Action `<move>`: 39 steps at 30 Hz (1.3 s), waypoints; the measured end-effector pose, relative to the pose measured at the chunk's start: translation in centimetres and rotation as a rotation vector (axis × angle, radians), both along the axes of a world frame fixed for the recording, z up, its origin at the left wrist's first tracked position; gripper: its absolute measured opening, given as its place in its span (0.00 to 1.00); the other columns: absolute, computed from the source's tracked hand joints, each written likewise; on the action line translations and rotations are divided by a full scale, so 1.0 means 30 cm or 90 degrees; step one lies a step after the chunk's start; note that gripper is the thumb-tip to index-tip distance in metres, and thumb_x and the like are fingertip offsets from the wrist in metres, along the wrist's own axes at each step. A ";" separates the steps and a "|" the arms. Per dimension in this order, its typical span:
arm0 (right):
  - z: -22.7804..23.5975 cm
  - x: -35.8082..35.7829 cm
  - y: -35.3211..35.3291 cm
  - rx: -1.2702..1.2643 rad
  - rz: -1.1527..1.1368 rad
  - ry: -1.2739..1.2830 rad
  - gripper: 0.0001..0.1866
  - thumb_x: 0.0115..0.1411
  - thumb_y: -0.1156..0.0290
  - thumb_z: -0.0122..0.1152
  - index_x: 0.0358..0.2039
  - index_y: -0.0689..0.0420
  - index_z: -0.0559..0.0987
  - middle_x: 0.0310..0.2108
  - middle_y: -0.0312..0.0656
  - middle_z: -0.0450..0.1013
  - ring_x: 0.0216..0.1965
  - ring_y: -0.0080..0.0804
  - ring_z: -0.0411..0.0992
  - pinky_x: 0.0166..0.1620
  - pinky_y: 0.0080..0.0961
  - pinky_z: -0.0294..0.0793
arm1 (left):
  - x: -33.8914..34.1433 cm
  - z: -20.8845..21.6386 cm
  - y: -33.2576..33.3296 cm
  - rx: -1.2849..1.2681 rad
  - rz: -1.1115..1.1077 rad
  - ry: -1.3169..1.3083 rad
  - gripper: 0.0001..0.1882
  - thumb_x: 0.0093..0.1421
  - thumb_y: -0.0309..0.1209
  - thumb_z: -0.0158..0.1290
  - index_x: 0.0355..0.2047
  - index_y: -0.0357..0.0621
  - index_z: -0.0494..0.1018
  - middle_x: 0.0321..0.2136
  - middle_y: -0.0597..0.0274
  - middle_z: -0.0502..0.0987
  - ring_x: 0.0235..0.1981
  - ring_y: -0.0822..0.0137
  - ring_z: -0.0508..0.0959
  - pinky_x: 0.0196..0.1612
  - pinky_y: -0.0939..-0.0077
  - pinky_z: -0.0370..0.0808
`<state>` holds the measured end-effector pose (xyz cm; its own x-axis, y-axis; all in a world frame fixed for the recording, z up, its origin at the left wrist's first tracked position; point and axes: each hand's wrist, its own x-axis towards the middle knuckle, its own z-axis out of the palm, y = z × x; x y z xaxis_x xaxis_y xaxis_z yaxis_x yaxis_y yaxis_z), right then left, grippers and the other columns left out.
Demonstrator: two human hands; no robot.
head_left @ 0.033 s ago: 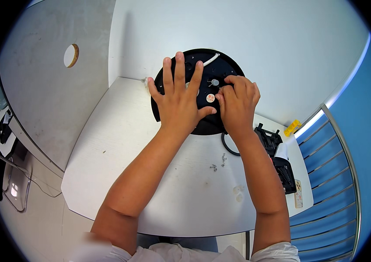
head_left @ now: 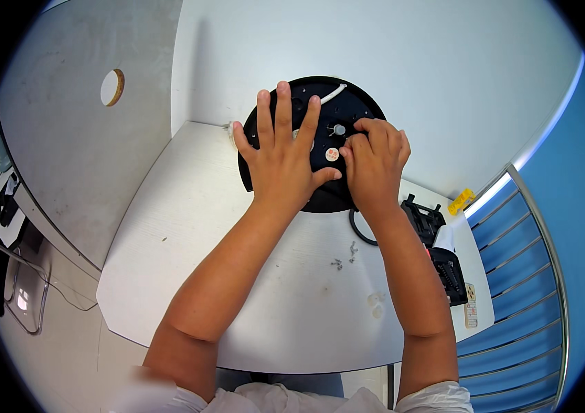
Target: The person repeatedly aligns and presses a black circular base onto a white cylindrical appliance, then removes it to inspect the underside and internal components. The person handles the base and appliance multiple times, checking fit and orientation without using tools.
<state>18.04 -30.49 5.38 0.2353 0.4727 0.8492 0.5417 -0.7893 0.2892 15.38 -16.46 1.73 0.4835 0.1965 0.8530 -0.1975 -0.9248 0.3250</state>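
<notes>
Nearest on the white counter point(head_left: 189, 275) lie a few small loose screws point(head_left: 344, 256), with a black boxy part point(head_left: 437, 248) off to the right. Beyond them, at the far edge against the wall, sits the round black disc point(head_left: 320, 141) — rigid, flat, probably fairly heavy, its smooth face best steadied from above or taken by the rim. The left hand point(head_left: 282, 155) lies released, fingers spread flat on it; the right hand point(head_left: 374, 165) is curled, its grip clenched on something small near the disc's centre hub point(head_left: 338, 129) — what exactly, I cannot tell
</notes>
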 end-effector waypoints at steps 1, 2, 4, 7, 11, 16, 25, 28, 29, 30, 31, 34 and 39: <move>-0.005 -0.003 0.008 0.002 -0.014 -0.008 0.05 0.50 0.71 0.64 0.27 0.52 0.75 0.44 0.34 0.68 0.53 0.37 0.62 0.59 0.53 0.51 | 0.001 -0.001 0.000 0.002 -0.001 -0.002 0.60 0.28 0.54 0.70 0.64 0.63 0.55 0.68 0.50 0.41 0.69 0.49 0.40 0.55 0.30 0.49; -0.010 -0.006 0.011 0.003 -0.029 -0.017 0.05 0.50 0.71 0.64 0.27 0.52 0.75 0.44 0.34 0.68 0.53 0.37 0.62 0.59 0.54 0.51 | 0.000 -0.001 0.000 0.003 -0.002 -0.004 0.60 0.28 0.54 0.71 0.64 0.62 0.55 0.68 0.50 0.42 0.68 0.49 0.40 0.55 0.30 0.48; -0.020 -0.006 0.008 0.023 -0.041 -0.031 0.06 0.52 0.68 0.63 0.27 0.52 0.75 0.46 0.33 0.66 0.55 0.37 0.60 0.60 0.56 0.48 | -0.002 0.002 0.000 0.003 -0.004 -0.002 0.60 0.28 0.54 0.71 0.64 0.62 0.56 0.68 0.49 0.42 0.68 0.48 0.40 0.55 0.29 0.48; -0.037 0.011 0.000 0.033 -0.026 -0.053 0.06 0.52 0.66 0.63 0.27 0.51 0.75 0.48 0.34 0.65 0.56 0.39 0.58 0.60 0.59 0.47 | -0.003 0.003 0.002 0.002 -0.003 0.005 0.60 0.29 0.54 0.70 0.64 0.62 0.55 0.68 0.50 0.41 0.68 0.48 0.40 0.55 0.29 0.48; -0.046 0.029 -0.012 0.040 -0.004 -0.042 0.07 0.52 0.66 0.64 0.27 0.50 0.75 0.48 0.34 0.65 0.56 0.40 0.58 0.59 0.60 0.47 | -0.002 0.002 -0.002 0.002 -0.001 0.010 0.60 0.29 0.53 0.71 0.65 0.64 0.55 0.68 0.51 0.41 0.69 0.48 0.40 0.55 0.30 0.49; -0.038 0.028 -0.004 0.088 0.020 -0.025 0.07 0.51 0.65 0.65 0.27 0.50 0.75 0.48 0.34 0.65 0.56 0.40 0.58 0.59 0.62 0.46 | -0.004 0.003 0.000 0.001 0.003 0.013 0.60 0.29 0.53 0.71 0.65 0.64 0.55 0.68 0.51 0.41 0.69 0.48 0.39 0.55 0.30 0.49; -0.068 0.036 -0.026 0.021 -0.010 -0.117 0.05 0.51 0.65 0.65 0.27 0.49 0.79 0.45 0.34 0.67 0.55 0.40 0.60 0.60 0.59 0.44 | -0.005 0.005 -0.002 0.006 0.011 0.021 0.60 0.29 0.55 0.70 0.65 0.63 0.55 0.68 0.51 0.41 0.69 0.48 0.39 0.56 0.31 0.48; -0.074 0.036 -0.030 0.019 -0.012 -0.117 0.04 0.51 0.66 0.65 0.27 0.48 0.79 0.44 0.33 0.67 0.56 0.40 0.60 0.61 0.59 0.44 | -0.006 0.006 -0.003 0.009 0.016 0.027 0.60 0.30 0.55 0.70 0.65 0.63 0.55 0.68 0.51 0.41 0.69 0.48 0.39 0.56 0.31 0.48; -0.076 0.036 -0.031 0.018 -0.012 -0.116 0.04 0.51 0.66 0.64 0.28 0.48 0.79 0.45 0.33 0.67 0.56 0.40 0.60 0.61 0.60 0.43 | -0.007 0.006 -0.002 0.008 0.016 0.028 0.60 0.30 0.55 0.70 0.65 0.63 0.55 0.68 0.51 0.41 0.69 0.49 0.39 0.56 0.31 0.48; -0.074 0.030 -0.031 0.022 -0.010 -0.112 0.04 0.50 0.67 0.65 0.28 0.49 0.79 0.45 0.33 0.68 0.56 0.39 0.60 0.61 0.60 0.43 | -0.006 0.007 -0.003 0.007 0.015 0.028 0.60 0.30 0.55 0.70 0.65 0.63 0.55 0.68 0.51 0.41 0.69 0.49 0.39 0.56 0.31 0.48; -0.072 0.020 -0.028 0.026 -0.008 -0.107 0.04 0.50 0.67 0.65 0.27 0.49 0.79 0.44 0.33 0.68 0.55 0.38 0.60 0.61 0.60 0.43 | -0.005 0.006 -0.003 0.007 0.015 0.026 0.60 0.30 0.55 0.70 0.65 0.64 0.55 0.68 0.51 0.41 0.69 0.49 0.39 0.56 0.31 0.47; -0.078 0.009 -0.027 0.034 -0.007 -0.099 0.06 0.48 0.68 0.65 0.28 0.49 0.79 0.45 0.33 0.68 0.55 0.38 0.60 0.61 0.60 0.43 | -0.004 0.005 0.000 0.007 0.018 0.024 0.60 0.30 0.55 0.70 0.65 0.64 0.55 0.68 0.51 0.41 0.69 0.49 0.39 0.56 0.31 0.47; -0.079 0.002 -0.039 0.035 0.002 -0.095 0.07 0.48 0.68 0.65 0.29 0.49 0.79 0.46 0.33 0.68 0.55 0.39 0.60 0.61 0.60 0.43 | -0.007 0.011 -0.005 0.005 0.023 0.039 0.59 0.30 0.55 0.70 0.65 0.64 0.55 0.68 0.53 0.40 0.69 0.50 0.39 0.56 0.30 0.47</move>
